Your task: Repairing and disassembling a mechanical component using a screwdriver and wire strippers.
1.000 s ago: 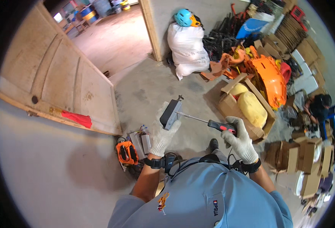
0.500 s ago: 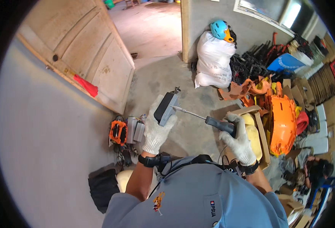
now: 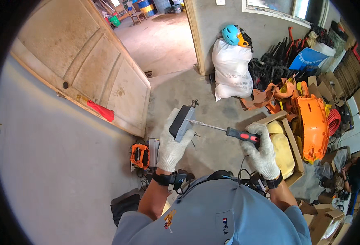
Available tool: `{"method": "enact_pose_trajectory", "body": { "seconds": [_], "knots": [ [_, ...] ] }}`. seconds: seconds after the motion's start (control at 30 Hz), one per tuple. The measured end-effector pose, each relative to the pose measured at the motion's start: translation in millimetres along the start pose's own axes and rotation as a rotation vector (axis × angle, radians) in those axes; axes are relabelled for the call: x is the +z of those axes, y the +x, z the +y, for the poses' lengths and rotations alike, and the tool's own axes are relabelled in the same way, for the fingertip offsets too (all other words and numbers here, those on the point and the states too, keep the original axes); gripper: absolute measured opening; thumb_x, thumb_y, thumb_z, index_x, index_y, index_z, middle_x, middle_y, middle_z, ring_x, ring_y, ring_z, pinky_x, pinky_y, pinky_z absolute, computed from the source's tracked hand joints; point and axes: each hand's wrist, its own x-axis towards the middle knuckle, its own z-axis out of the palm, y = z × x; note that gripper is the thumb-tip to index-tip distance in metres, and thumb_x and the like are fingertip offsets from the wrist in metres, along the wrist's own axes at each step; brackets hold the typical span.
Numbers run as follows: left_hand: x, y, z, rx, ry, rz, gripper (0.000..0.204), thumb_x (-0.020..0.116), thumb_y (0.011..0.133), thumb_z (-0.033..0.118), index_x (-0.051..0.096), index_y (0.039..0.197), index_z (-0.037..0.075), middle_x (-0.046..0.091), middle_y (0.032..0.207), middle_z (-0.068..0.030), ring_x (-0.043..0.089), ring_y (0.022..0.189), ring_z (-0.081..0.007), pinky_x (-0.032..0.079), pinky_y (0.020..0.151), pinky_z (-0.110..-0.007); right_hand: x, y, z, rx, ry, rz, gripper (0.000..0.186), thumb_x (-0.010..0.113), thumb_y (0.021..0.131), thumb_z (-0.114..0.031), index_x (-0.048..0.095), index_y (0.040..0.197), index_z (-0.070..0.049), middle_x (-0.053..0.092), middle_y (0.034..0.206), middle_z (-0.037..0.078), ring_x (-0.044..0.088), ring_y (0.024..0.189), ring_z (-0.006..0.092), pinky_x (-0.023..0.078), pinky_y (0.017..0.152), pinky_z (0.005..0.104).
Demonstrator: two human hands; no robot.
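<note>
My left hand (image 3: 168, 149), in a white knitted glove, grips a small grey and black box-shaped device (image 3: 183, 123) by its lower part. Short dark wires stick out of the device's top end. From the right, a screwdriver (image 3: 236, 133) with a black and red handle meets the grey side of the device with the end of its shaft. Whether the tip sits in a screw is too small to tell. Wrapped round the handle's rear end are the fingers of my right hand (image 3: 265, 157), also gloved. Both hands are held up in front of my body, above the floor.
Right of me stands a cardboard box (image 3: 296, 157) with yellow pieces, beside orange plastic shells (image 3: 314, 128). Ahead are a white sack (image 3: 231, 69) topped by a blue helmet (image 3: 230, 34) and an open door (image 3: 94, 65). An orange-and-black device (image 3: 140, 155) lies by the left wall. A person (image 3: 355, 173) sits lower right.
The head view has shifted, showing more of the room beyond the doorway. The screwdriver handle has turned, so its red patches now show. Both hands keep their holds.
</note>
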Motion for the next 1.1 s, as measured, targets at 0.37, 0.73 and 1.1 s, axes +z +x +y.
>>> {"method": "enact_pose_trajectory", "body": {
  "seconds": [0.37,0.73,1.1],
  "knots": [
    [-43.9,13.6,-11.8,0.069,0.061,-0.028,0.076,0.080,0.086,0.009,0.048,0.154,0.001,0.065,0.140,-0.0143,0.066,0.120,-0.0211,0.054,0.101,-0.035,36.8,-4.5,-41.0,0.294,0.063,-0.033,0.043,0.076,0.092,-0.009,0.055,0.130,-0.003,0.063,0.108,0.007,0.065,0.082,0.0149,0.055,0.071,0.0297],
    [-43.7,19.7,-19.0,0.143,0.066,-0.041,0.077,0.082,0.085,0.009,0.048,0.152,-0.001,0.068,0.135,-0.0171,0.068,0.119,-0.0225,0.054,0.103,-0.036,24.0,2.2,-52.7,0.596,0.155,-0.198,0.047,0.077,0.093,-0.022,0.057,0.131,-0.002,0.064,0.100,0.008,0.064,0.086,0.0196,0.053,0.077,0.0339],
    [-37.9,16.5,-23.1,0.111,0.012,-0.099,0.080,0.082,0.083,0.011,0.048,0.154,0.001,0.063,0.146,-0.0191,0.066,0.128,-0.0251,0.052,0.108,-0.037,-2.2,7.5,-46.7,1.050,0.654,-0.416,0.048,0.076,0.095,-0.024,0.058,0.133,-0.002,0.063,0.102,0.004,0.063,0.094,0.0173,0.053,0.083,0.0342]
  ]
}}
